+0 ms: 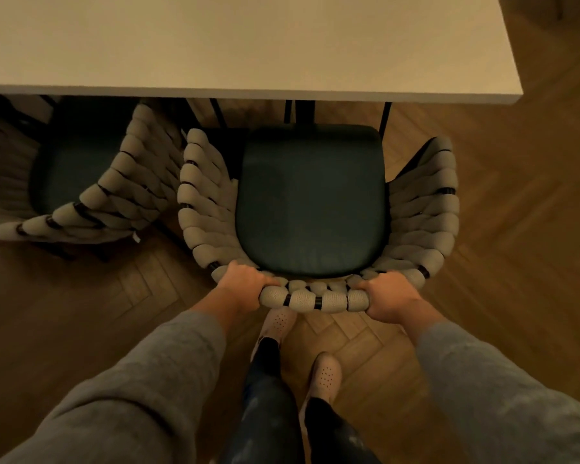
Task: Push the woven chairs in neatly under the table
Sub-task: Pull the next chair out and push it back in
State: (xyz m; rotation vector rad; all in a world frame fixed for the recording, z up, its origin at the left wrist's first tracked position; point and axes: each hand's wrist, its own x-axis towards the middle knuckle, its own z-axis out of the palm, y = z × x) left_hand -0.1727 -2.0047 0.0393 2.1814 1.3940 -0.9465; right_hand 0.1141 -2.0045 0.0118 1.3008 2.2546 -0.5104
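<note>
While you stand behind the woven chair [310, 202] at the near edge of the table [248, 45], your left hand [245, 283] and right hand [392, 298] grip its back rim on either side of the middle; the fingers [267, 281] of each curl over the padded weave and hold nothing else; both arms reach forward and down in grey sleeves, wrists roughly level. The seat's front sits just at the table's edge, with most of the chair out on the wooden floor [516, 262]; push straight and evenly with both hands so it does not swing toward the second chair [121, 195], angled just beside it on your left; ease off as the woven sides near the table's edge, since they may not clear it.
</note>
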